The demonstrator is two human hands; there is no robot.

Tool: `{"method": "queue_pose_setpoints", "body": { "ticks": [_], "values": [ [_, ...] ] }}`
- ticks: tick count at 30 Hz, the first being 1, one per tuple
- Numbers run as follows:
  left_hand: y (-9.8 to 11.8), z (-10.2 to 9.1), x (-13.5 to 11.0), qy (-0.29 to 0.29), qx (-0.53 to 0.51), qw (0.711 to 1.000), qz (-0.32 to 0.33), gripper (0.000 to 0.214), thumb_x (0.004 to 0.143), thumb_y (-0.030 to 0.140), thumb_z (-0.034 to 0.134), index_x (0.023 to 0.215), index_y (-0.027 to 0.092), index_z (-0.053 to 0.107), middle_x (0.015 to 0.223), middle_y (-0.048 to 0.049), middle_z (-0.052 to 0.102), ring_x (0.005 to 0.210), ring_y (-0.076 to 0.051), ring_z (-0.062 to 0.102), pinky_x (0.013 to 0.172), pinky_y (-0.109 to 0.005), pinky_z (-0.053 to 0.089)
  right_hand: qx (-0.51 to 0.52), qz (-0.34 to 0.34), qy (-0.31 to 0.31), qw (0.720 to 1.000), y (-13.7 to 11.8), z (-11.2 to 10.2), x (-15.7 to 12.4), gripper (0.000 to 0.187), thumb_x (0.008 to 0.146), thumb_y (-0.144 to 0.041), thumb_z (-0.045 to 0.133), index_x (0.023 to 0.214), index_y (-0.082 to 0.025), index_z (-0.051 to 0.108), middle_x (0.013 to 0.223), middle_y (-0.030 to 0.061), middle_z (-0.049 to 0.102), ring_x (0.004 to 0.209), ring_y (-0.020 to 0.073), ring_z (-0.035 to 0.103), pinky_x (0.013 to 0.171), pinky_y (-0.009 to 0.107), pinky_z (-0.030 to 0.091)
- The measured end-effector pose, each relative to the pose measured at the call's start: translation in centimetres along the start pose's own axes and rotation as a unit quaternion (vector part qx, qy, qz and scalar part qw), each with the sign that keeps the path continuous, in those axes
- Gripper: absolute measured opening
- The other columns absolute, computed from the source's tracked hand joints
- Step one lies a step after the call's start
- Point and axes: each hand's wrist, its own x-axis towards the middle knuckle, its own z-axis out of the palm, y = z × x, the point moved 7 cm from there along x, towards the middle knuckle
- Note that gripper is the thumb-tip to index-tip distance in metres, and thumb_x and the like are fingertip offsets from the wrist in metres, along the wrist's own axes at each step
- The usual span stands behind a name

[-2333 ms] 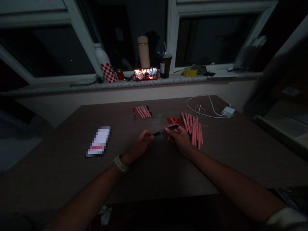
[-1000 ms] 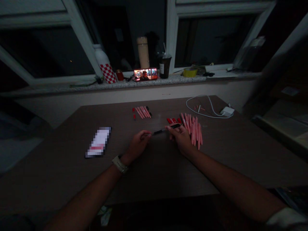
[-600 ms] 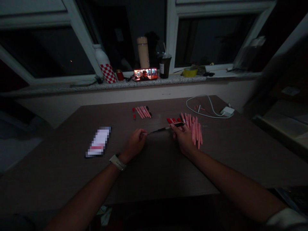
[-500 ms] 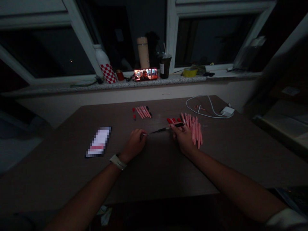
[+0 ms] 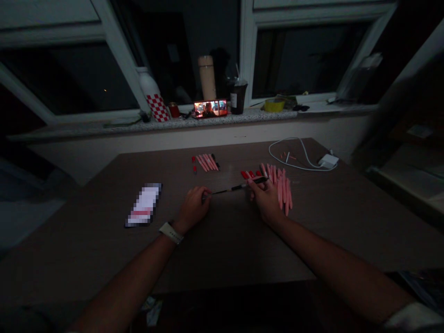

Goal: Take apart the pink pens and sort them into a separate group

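Note:
In the head view, my right hand (image 5: 265, 196) is closed around a black pen (image 5: 239, 187) that points left, with its dark body crossing the fingers. From the pen's left end a thin dark rod (image 5: 220, 191), like a refill, runs to my left hand (image 5: 194, 206). That hand is pinched at the rod's far end; the fingertips partly hide what they grip. Beside and behind my right hand lies a bunch of pink pens (image 5: 284, 187). Several red caps (image 5: 250, 174) are just beyond its fingers. A smaller row of pink pens (image 5: 207, 162) lies farther back.
A phone (image 5: 144, 205) lies left of my left hand. A white cable with a charger (image 5: 328, 161) loops at the back right. On the sill stand a checked bottle (image 5: 157, 104), a propped lit phone (image 5: 210, 108), a drink cup (image 5: 238, 97) and yellow tape (image 5: 274, 105).
The pen's black left end has shifted slightly right, and a little more thin rod shows between the hands. Both hands are in nearly the same place.

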Motion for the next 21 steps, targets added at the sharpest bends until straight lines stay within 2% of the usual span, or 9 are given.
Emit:
{"method": "queue_pose_setpoints", "body": {
  "ticks": [8, 15, 21],
  "values": [
    [0.3, -0.2, 0.0, 0.001, -0.001, 1.0, 0.007, 0.019, 0.088, 0.024, 0.052, 0.105, 0.02, 0.06, 0.099, -0.0067, 0.063, 0.095, -0.023, 0.057, 0.085, -0.038, 0.045, 0.034, -0.054, 0.016, 0.998, -0.7, -0.1, 0.0, 0.027, 0.077, -0.041, 0.069, 0.085, -0.021, 0.053, 0.061, -0.0065, 0.055, 0.04, 0.0066, 0.044, 0.036, 0.018, 0.032],
    [0.0, 0.1, 0.0, -0.015, -0.011, 1.0, 0.005, 0.025, 0.09, 0.026, 0.05, 0.109, 0.022, 0.065, 0.102, -0.007, 0.062, 0.098, -0.023, 0.057, 0.088, -0.04, 0.045, 0.044, -0.067, 0.043, 0.996, -1.5, -0.6, 0.1, 0.024, 0.08, -0.039, 0.066, 0.087, -0.021, 0.052, 0.058, -0.007, 0.054, 0.042, 0.0081, 0.046, 0.037, 0.02, 0.036],
    [-0.2, 0.2, 0.0, -0.005, -0.017, 1.0, 0.007, 0.025, 0.09, 0.026, 0.05, 0.108, 0.022, 0.067, 0.101, -0.0071, 0.063, 0.098, -0.023, 0.057, 0.089, -0.04, 0.045, 0.058, -0.076, 0.068, 0.993, -1.3, -1.2, 0.4, 0.025, 0.081, -0.041, 0.065, 0.088, -0.022, 0.05, 0.056, -0.0079, 0.052, 0.041, 0.0084, 0.047, 0.038, 0.019, 0.039]
  ]
}}
